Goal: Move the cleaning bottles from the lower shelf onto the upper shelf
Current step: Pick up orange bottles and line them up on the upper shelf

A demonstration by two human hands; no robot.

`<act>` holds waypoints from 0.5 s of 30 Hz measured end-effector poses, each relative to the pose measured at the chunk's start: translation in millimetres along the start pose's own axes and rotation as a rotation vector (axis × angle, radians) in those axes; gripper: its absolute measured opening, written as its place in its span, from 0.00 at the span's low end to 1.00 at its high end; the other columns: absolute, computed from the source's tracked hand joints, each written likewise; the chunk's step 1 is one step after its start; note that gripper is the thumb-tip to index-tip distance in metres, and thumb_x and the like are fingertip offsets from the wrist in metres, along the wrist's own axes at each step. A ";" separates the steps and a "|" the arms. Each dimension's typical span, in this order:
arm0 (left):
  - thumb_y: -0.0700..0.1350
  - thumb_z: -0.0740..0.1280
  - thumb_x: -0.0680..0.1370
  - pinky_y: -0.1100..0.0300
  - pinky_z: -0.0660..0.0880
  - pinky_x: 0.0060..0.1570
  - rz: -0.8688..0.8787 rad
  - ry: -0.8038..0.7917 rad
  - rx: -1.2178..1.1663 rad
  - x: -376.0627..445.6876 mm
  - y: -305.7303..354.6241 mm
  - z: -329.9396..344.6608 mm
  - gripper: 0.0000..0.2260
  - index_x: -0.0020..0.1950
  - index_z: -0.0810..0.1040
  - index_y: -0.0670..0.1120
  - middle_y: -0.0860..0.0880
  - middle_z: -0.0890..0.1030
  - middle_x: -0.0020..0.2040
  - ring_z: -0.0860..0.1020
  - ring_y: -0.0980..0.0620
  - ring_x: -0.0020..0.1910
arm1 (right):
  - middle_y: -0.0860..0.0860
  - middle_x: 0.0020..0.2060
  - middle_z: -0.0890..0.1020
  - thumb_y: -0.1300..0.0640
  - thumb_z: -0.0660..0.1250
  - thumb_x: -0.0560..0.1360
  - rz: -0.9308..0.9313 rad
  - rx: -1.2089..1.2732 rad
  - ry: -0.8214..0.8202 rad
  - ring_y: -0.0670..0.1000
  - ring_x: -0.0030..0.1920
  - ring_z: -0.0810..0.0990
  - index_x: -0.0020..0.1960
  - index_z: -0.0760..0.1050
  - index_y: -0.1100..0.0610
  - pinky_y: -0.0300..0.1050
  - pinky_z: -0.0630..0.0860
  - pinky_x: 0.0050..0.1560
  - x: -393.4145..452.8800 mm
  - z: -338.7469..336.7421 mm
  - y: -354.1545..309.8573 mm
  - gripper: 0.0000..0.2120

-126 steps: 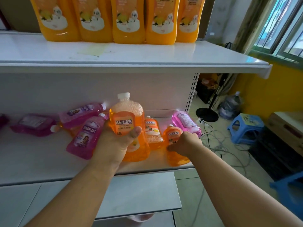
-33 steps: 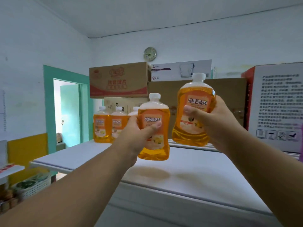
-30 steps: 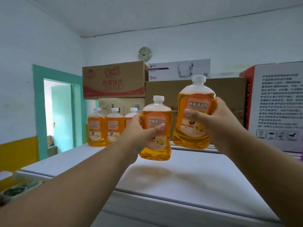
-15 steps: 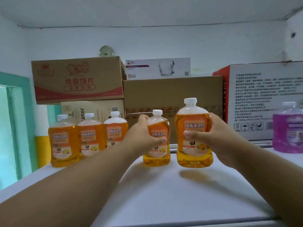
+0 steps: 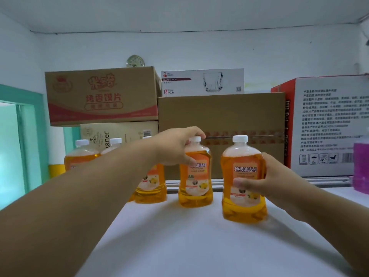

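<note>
Two orange cleaning bottles with white caps stand upright on the white upper shelf (image 5: pixel 199 242). My left hand (image 5: pixel 175 146) grips the shoulder of the middle orange bottle (image 5: pixel 196 186), fingers over its cap side. My right hand (image 5: pixel 265 182) holds the right orange bottle (image 5: pixel 242 176) around its body, thumb across the label. Three more orange bottles (image 5: pixel 151 186) stand in a row to the left, partly hidden by my left forearm. The lower shelf is out of view.
Cardboard boxes (image 5: pixel 221 124) are stacked behind the bottles along the shelf's back. A red and white box (image 5: pixel 327 124) stands at the right, with a purple bottle (image 5: pixel 361 166) at the far right edge. A teal door frame (image 5: pixel 24 136) is at the left.
Both bottles have come down from the air and now stand on the upper shelf. My left hand has slid up to its bottle's shoulder; my right still holds its bottle's body.
</note>
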State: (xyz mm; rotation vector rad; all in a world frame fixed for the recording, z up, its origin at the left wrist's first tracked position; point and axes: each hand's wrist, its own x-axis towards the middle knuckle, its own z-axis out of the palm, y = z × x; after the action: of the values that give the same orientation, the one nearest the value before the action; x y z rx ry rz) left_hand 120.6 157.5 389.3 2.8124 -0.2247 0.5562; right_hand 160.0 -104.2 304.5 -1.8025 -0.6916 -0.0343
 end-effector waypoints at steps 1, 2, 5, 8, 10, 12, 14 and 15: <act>0.50 0.79 0.71 0.65 0.77 0.39 0.003 -0.003 0.044 2.0 -2.5 -2.5 0.32 0.66 0.65 0.68 0.61 0.75 0.50 0.77 0.58 0.47 | 0.50 0.53 0.84 0.49 0.83 0.58 0.001 -0.013 0.010 0.53 0.54 0.84 0.65 0.71 0.47 0.58 0.80 0.57 1.7 2.7 -0.2 0.39; 0.50 0.79 0.70 0.64 0.77 0.40 0.004 -0.002 0.088 4.6 -5.3 -4.9 0.32 0.66 0.66 0.68 0.62 0.74 0.48 0.77 0.59 0.46 | 0.50 0.52 0.84 0.48 0.83 0.56 -0.001 -0.024 0.027 0.52 0.54 0.84 0.63 0.70 0.46 0.57 0.81 0.56 3.3 5.2 -0.8 0.39; 0.50 0.80 0.70 0.62 0.78 0.41 0.001 0.002 0.155 11.0 -12.0 -8.3 0.32 0.66 0.67 0.65 0.62 0.73 0.46 0.76 0.59 0.45 | 0.46 0.49 0.82 0.49 0.83 0.58 -0.031 -0.084 0.076 0.46 0.48 0.84 0.59 0.67 0.42 0.44 0.83 0.45 6.2 10.0 -5.1 0.35; 0.50 0.80 0.70 0.62 0.77 0.40 -0.002 0.007 0.177 14.4 -16.5 -8.2 0.31 0.67 0.67 0.64 0.61 0.74 0.46 0.76 0.58 0.45 | 0.42 0.49 0.79 0.50 0.81 0.64 -0.061 -0.237 0.082 0.43 0.46 0.81 0.63 0.61 0.41 0.32 0.77 0.33 7.7 11.6 -11.9 0.37; 0.49 0.79 0.71 0.62 0.75 0.38 0.003 0.014 0.205 16.0 -19.1 -7.2 0.32 0.68 0.67 0.63 0.61 0.74 0.46 0.76 0.57 0.44 | 0.41 0.50 0.78 0.48 0.81 0.64 -0.080 -0.329 0.091 0.42 0.46 0.80 0.64 0.59 0.40 0.32 0.76 0.34 9.0 12.2 -15.2 0.39; 0.49 0.79 0.71 0.62 0.73 0.36 -0.001 0.026 0.242 16.6 -22.2 -6.8 0.32 0.69 0.66 0.61 0.58 0.75 0.47 0.76 0.55 0.44 | 0.40 0.50 0.77 0.48 0.81 0.64 -0.091 -0.374 0.104 0.42 0.47 0.80 0.66 0.59 0.42 0.32 0.77 0.37 10.3 13.7 -16.5 0.40; 0.48 0.79 0.72 0.62 0.73 0.36 -0.017 0.028 0.273 16.2 -24.9 -7.9 0.32 0.70 0.66 0.60 0.55 0.75 0.50 0.77 0.52 0.47 | 0.41 0.51 0.77 0.48 0.80 0.65 -0.094 -0.391 0.110 0.42 0.47 0.79 0.69 0.59 0.44 0.33 0.77 0.37 12.2 15.1 -16.2 0.41; 0.48 0.78 0.72 0.61 0.74 0.37 -0.026 0.019 0.283 15.7 -26.2 -8.7 0.32 0.70 0.66 0.59 0.54 0.75 0.52 0.77 0.50 0.49 | 0.41 0.51 0.77 0.48 0.80 0.65 -0.092 -0.395 0.110 0.43 0.47 0.79 0.70 0.59 0.45 0.33 0.77 0.37 13.3 15.5 -16.0 0.41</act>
State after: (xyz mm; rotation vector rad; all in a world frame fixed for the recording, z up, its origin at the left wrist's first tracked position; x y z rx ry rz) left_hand 137.1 183.4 397.2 3.0755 -0.1125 0.6547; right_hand 158.7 -81.9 317.6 -2.1242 -0.7247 -0.3502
